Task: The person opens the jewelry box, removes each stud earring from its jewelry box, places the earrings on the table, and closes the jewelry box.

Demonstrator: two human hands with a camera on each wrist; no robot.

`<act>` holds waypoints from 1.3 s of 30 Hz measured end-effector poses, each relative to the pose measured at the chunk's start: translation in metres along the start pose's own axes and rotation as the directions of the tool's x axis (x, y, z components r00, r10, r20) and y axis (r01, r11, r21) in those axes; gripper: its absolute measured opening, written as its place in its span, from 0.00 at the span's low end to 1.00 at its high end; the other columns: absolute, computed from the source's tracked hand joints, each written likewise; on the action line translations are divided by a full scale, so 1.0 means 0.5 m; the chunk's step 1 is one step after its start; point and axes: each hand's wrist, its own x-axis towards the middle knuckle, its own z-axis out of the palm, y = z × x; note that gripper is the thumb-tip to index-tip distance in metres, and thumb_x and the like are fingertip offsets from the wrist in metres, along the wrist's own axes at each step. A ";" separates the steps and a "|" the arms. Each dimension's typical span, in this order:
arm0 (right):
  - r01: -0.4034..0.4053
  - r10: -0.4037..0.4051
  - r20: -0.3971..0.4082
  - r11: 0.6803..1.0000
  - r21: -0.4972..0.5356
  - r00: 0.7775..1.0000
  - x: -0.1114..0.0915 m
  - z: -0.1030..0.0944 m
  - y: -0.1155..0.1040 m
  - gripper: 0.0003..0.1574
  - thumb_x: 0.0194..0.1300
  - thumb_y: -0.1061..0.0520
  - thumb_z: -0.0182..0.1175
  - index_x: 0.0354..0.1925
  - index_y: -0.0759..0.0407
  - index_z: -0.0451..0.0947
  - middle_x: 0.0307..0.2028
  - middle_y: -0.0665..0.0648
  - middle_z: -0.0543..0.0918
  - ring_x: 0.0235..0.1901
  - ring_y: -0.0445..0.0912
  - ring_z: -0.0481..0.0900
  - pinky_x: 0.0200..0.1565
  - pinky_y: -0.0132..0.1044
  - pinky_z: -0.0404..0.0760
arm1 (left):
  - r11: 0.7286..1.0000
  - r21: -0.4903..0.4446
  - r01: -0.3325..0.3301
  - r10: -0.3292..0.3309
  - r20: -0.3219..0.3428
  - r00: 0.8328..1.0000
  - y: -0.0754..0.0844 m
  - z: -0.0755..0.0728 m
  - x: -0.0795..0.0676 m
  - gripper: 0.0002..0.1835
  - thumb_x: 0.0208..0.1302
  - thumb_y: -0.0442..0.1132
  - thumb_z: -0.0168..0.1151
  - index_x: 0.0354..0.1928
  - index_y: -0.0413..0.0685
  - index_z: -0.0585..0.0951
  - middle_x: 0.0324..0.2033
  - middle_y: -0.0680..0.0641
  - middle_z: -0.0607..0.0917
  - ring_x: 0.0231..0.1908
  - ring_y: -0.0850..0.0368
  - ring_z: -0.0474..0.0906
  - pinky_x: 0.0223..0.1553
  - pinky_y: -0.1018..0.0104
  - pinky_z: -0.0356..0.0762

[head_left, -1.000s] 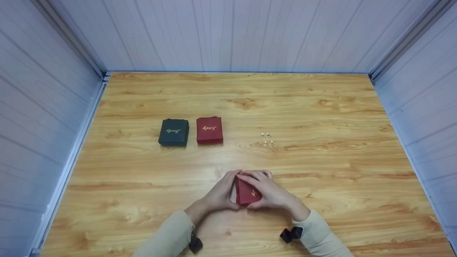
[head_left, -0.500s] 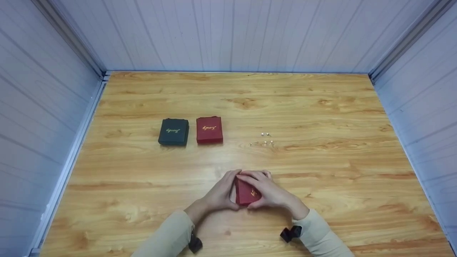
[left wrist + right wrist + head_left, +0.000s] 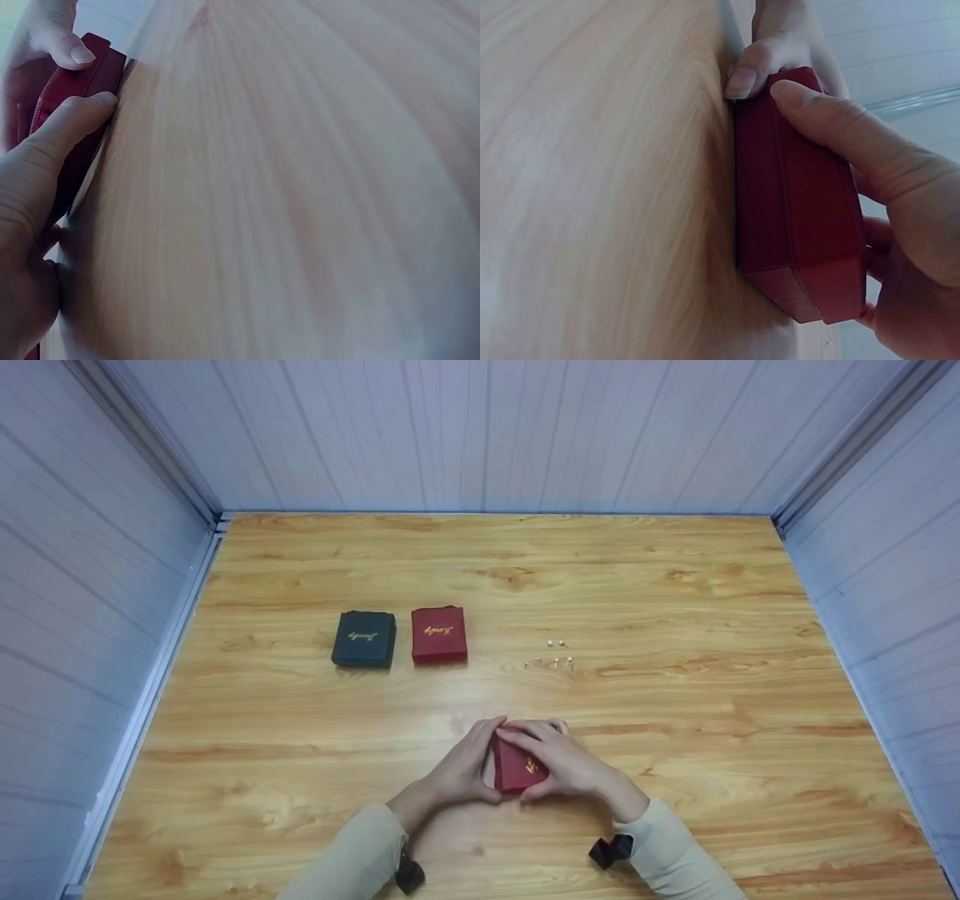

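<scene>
A small red jewellery box (image 3: 516, 771) with gold lettering on its lid sits on the wooden table near the front, closed. My left hand (image 3: 463, 769) holds it from the left side, thumb at the near corner low on the base. From the right, my right hand (image 3: 564, 763) curls round the lid, thumb at the near edge and fingers over the far side. In the right wrist view the seam between lid and base shows along the box (image 3: 810, 202). The fingers of both hands meet behind the box, partly hidden.
A dark green box (image 3: 364, 639) and another red box (image 3: 439, 635), both closed, stand side by side at the middle left. Several tiny stud earrings (image 3: 556, 661) lie to their right. Light panel walls (image 3: 480, 435) border the table at the back and sides.
</scene>
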 end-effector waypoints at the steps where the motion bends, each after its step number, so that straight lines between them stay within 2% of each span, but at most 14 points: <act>1: -0.002 0.002 0.002 1.000 -0.001 1.000 0.000 0.000 0.000 0.61 0.33 0.38 0.70 0.64 0.56 0.57 0.61 0.60 0.61 0.57 0.50 0.60 0.55 0.46 0.55 | 1.000 0.003 -0.001 0.001 0.000 1.000 0.000 0.000 0.000 0.60 0.26 0.45 0.74 0.63 0.35 0.51 0.55 0.43 0.64 0.55 0.56 0.61 0.58 0.65 0.58; 18: 0.003 -0.003 0.018 1.000 -0.026 1.000 0.001 0.001 -0.006 0.62 0.35 0.37 0.68 0.65 0.57 0.55 0.62 0.60 0.58 0.60 0.50 0.57 0.57 0.51 0.53 | 1.000 0.018 0.001 -0.002 0.002 1.000 0.002 -0.005 0.000 0.64 0.29 0.50 0.75 0.66 0.36 0.45 0.57 0.42 0.63 0.57 0.55 0.59 0.59 0.63 0.57; 27: -0.015 0.016 0.038 0.999 -0.032 0.999 -0.002 0.003 -0.008 0.61 0.37 0.37 0.68 0.65 0.56 0.54 0.64 0.60 0.55 0.62 0.52 0.53 0.58 0.55 0.50 | 0.999 0.034 0.019 -0.020 0.031 0.999 0.006 -0.006 0.001 0.64 0.30 0.50 0.74 0.66 0.36 0.44 0.58 0.43 0.62 0.58 0.55 0.58 0.59 0.63 0.57; 34: -0.003 0.005 0.035 0.999 -0.046 0.999 -0.008 0.003 -0.003 0.60 0.39 0.36 0.66 0.66 0.55 0.53 0.65 0.60 0.51 0.63 0.53 0.49 0.58 0.59 0.47 | 0.998 0.058 -0.005 0.003 0.030 1.000 0.007 -0.006 0.004 0.64 0.30 0.50 0.74 0.65 0.35 0.45 0.58 0.42 0.63 0.58 0.54 0.58 0.59 0.64 0.56; 39: 0.004 -0.003 0.027 0.999 -0.032 1.000 -0.013 -0.002 -0.004 0.57 0.42 0.36 0.64 0.66 0.55 0.54 0.66 0.60 0.50 0.64 0.53 0.48 0.58 0.60 0.46 | 0.997 0.071 -0.032 0.028 0.055 0.998 0.009 -0.012 0.006 0.64 0.30 0.52 0.75 0.65 0.35 0.45 0.57 0.42 0.63 0.57 0.54 0.59 0.59 0.64 0.56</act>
